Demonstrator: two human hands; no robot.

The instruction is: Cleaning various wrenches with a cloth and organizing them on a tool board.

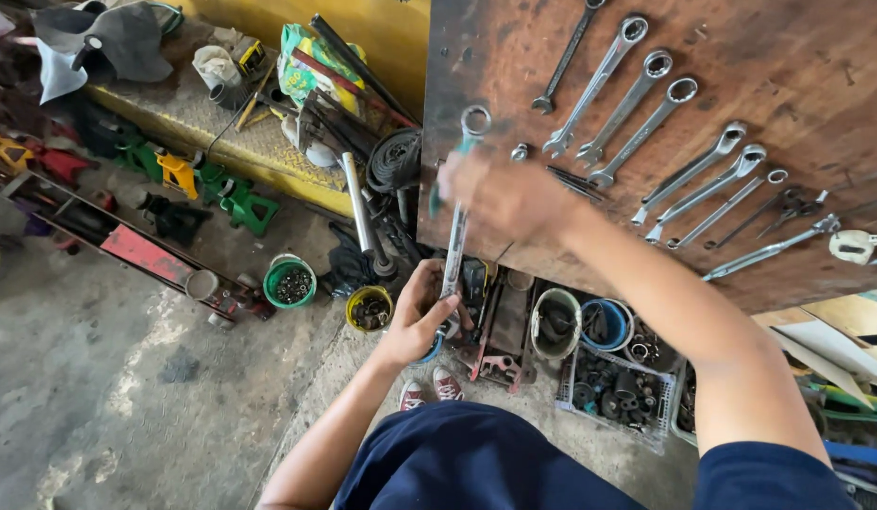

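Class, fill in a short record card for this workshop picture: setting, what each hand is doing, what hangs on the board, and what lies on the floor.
Setting: workshop, wooden tool board above a concrete floor
Left hand: grips the lower end of a long wrench
Right hand: blurred, on the wrench near its ring end
On board: row of hanging wrenches
On floor: green tub, crate of metal parts, jack stands

Your left hand (pixel 418 316) sits low, fingers curled shut, forearm rising from below. Your right hand (pixel 500 195) reaches up and across, blurred, fingers closed, arm extended from lower right.
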